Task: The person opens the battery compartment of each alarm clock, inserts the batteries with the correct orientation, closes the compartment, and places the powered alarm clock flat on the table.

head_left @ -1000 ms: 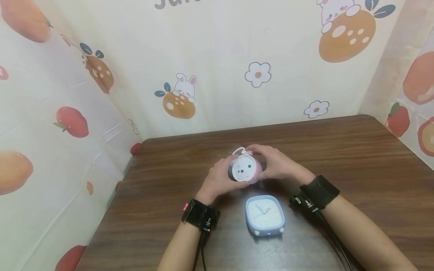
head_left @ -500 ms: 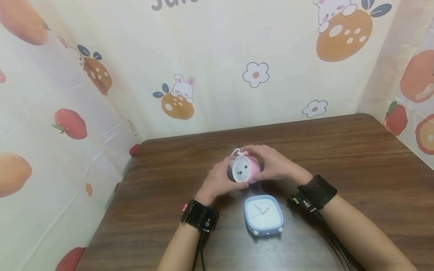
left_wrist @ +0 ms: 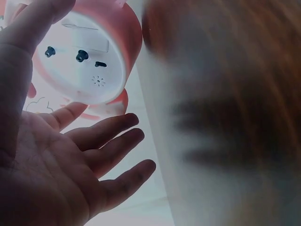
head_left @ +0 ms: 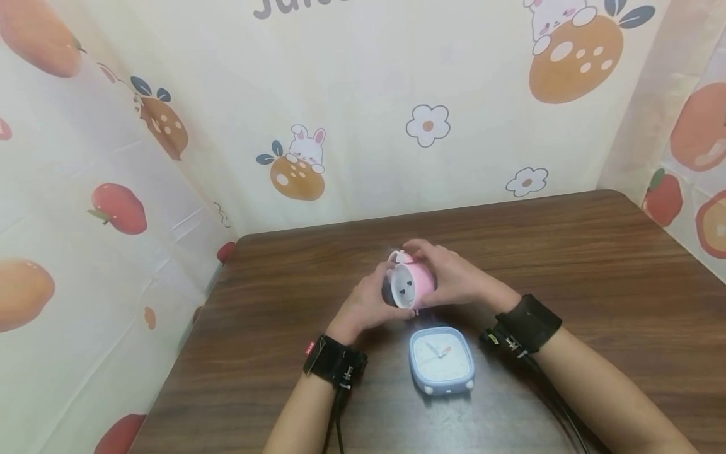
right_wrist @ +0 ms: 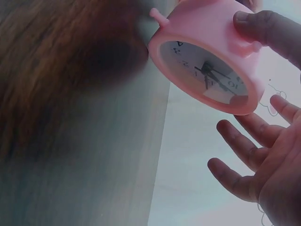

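A pink alarm clock (head_left: 422, 281) is between both hands above the table. Its white back (left_wrist: 80, 56), with dark knobs, shows in the left wrist view; the dial (right_wrist: 204, 73) shows in the right wrist view. My left hand (head_left: 370, 299) holds the clock's left side with thumb and index finger, the other fingers spread out behind. From the right, my right hand (head_left: 458, 275) grips it, thumb on the pink casing and a forefinger up by the white handle (head_left: 400, 256). A blue square alarm clock (head_left: 442, 360) lies face up just nearer to me.
The brown wooden table (head_left: 272, 353) runs back to a fruit-and-rabbit patterned curtain (head_left: 363, 82). Black straps (head_left: 529, 323) with cables sit on both wrists, and the cables trail toward me.
The pink clock has turned between my hands: its white back faces more to the left and more of the pink side shows. The hands have barely shifted; the blue clock stays put.
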The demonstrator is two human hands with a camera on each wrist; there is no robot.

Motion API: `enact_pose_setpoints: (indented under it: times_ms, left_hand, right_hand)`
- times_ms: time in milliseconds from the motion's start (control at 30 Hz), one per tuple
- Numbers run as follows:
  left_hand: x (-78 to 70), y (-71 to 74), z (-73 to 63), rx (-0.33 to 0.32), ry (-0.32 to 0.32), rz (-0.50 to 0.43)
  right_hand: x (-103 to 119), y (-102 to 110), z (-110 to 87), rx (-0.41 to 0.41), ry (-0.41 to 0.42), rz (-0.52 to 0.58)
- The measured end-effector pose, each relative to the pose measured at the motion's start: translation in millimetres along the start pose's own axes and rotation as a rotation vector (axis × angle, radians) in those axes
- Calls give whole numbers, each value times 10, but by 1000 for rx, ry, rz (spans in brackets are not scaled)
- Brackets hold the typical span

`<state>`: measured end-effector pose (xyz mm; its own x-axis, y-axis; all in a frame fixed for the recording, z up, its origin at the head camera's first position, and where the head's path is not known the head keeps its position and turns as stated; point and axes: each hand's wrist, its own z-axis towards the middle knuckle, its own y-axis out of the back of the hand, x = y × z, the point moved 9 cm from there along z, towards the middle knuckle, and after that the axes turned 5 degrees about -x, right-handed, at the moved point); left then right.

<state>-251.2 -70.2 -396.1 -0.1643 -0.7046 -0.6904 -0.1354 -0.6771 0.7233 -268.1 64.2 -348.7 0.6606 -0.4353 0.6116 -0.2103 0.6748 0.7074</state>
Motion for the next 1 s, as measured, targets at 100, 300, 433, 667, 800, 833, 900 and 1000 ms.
enact_pose_setpoints:
  times_ms: [100, 300, 433, 667, 800, 833, 900, 1000]
  left_hand:
    - [6, -1, -2, 0, 8, 13]
    - [32, -3, -6, -3, 21, 9]
    - [71, -22, -5, 10, 44, -4]
    - [116, -75, 7, 46, 62, -32]
    - [118, -97, 8, 48, 56, -19]
    - [117, -103, 7, 48, 56, -17]
    - [116, -113, 5, 47, 58, -13]
    - [113, -129, 7, 47, 58, -14]
  right_hand:
    - [0, -13, -2, 1, -1, 18]
    - [-11, -39, 2, -7, 1, 40]
    - [-26, -67, 9, -1, 10, 48]
    - [-56, -118, 13, 28, 1, 86]
    - [-80, -166, 12, 59, -25, 106]
    - [-83, -170, 10, 63, -26, 109]
    - [-92, -168, 5, 69, -23, 108]
    - [-108, -162, -10, 84, -10, 106]
